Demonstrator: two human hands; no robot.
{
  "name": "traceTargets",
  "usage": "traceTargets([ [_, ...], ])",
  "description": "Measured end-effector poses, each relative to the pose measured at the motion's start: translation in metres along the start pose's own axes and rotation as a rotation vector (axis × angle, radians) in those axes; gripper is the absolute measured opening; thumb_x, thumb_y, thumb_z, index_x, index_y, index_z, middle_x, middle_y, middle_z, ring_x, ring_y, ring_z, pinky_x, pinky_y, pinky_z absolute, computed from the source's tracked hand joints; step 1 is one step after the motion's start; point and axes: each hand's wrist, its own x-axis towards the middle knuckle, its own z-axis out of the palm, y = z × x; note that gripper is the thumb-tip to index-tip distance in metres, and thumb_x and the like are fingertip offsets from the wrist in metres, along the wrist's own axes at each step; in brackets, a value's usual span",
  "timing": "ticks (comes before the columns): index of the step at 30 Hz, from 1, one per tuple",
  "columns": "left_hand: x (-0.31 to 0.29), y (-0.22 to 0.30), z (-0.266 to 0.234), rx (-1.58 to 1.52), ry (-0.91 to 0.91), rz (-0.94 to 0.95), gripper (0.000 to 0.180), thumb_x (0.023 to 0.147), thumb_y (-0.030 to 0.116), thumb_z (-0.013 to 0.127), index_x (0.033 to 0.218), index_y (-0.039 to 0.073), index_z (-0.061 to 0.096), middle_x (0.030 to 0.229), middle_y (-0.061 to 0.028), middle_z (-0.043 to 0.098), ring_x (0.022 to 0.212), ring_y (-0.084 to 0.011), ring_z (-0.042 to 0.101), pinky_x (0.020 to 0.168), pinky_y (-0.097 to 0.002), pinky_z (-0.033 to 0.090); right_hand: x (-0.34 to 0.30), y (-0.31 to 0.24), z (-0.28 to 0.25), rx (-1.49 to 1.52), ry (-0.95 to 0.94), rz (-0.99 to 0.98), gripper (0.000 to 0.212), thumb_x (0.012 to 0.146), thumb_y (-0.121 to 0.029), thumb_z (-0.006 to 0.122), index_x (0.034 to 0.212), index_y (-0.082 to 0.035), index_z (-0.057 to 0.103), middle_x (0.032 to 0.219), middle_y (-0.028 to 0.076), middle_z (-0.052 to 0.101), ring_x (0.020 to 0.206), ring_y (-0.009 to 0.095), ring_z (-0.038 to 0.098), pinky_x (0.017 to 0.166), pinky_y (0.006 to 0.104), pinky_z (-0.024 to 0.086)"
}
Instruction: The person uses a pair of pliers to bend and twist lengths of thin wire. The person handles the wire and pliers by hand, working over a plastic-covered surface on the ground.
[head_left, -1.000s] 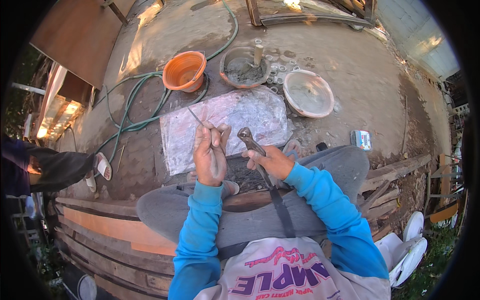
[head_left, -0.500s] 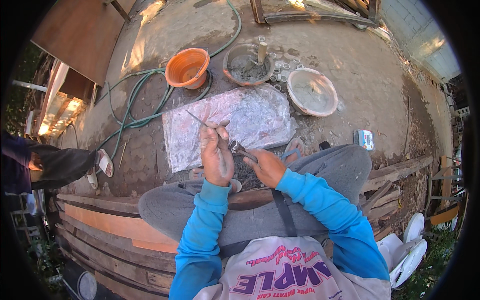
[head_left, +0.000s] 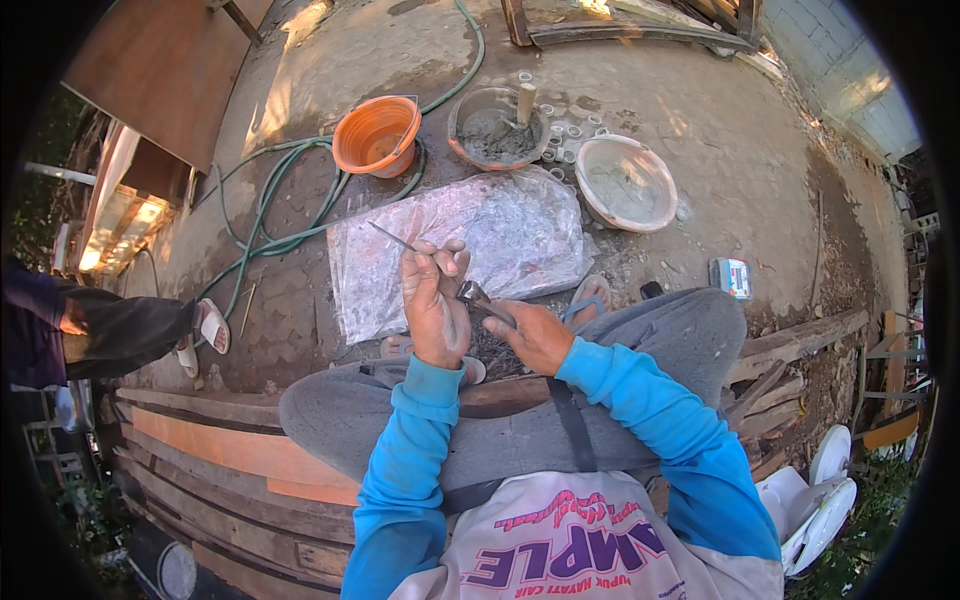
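Note:
My left hand (head_left: 438, 315) is raised palm-up over the near edge of the plastic-wrapped slab. Its thumb and fingers pinch a thin, dark, wire-like metal rod (head_left: 388, 235), which points up and to the left. Close by on the right, my right hand (head_left: 538, 332) is closed around the handles of what look like pincers (head_left: 474, 293). Their rounded metal head lies just beside my left palm, apart from the rod. The far ends of the handles are hidden in my right fist.
Beyond my feet lies the plastic-wrapped slab (head_left: 480, 225). Behind it stand an orange bucket (head_left: 345, 130), a basin of grey mortar (head_left: 462, 150) and a pale basin (head_left: 664, 190). Small white rings (head_left: 573, 132) surround the basins. A green hose (head_left: 262, 205) coils left, near another person's sandalled foot (head_left: 213, 327).
The rod's tip has shifted slightly up and to the left, and some fingers of my left hand have moved a little. My right hand keeps its hold on the pincers.

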Motion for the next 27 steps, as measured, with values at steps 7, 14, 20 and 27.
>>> traceTargets([
  [7,0.0,-0.002,0.0,-0.008,0.019,0.038,0.016,0.1,0.03,0.049,0.109,0.016,0.05,0.082,0.0017,0.052,0.102,-0.018,0.056,0.099,-0.0449,0.043,-0.001,-0.004,0.0,-0.006,-0.012,0.022,0.036,0.096,-0.032,0.053,0.109,0.002,0.059,0.096,0.026,0.062,0.091,0.045,0.059,0.077,0.0489,0.046],
  [14,0.002,0.011,0.005,-0.077,0.053,-0.005,0.019,0.1,0.031,0.05,0.109,0.014,0.048,0.076,0.0013,0.047,0.077,-0.0141,0.054,0.088,-0.041,0.051,0.001,0.002,0.002,0.094,-0.097,0.048,0.04,0.094,-0.034,0.06,0.115,0.0,0.059,0.085,0.015,0.064,0.077,0.024,0.062,0.067,0.0402,0.046],
  [20,0.01,0.019,-0.009,-0.099,0.142,0.053,0.015,0.101,0.028,0.048,0.108,0.014,0.049,0.076,0.0014,0.046,0.074,-0.0137,0.053,0.089,-0.0424,0.05,0.0,0.015,0.004,0.437,-0.361,0.131,0.054,0.093,-0.041,0.06,0.131,-0.004,0.05,0.081,0.01,0.058,0.075,0.019,0.054,0.069,0.0358,0.045],
  [27,0.006,0.019,-0.006,-0.063,0.068,0.08,0.013,0.102,0.025,0.045,0.111,0.016,0.048,0.079,0.0026,0.046,0.074,-0.0117,0.051,0.093,-0.0433,0.047,0.0,0.01,-0.002,0.147,-0.261,0.012,0.058,0.097,-0.042,0.051,0.143,-0.008,0.04,0.086,0.015,0.058,0.079,0.025,0.054,0.074,0.0383,0.044],
])
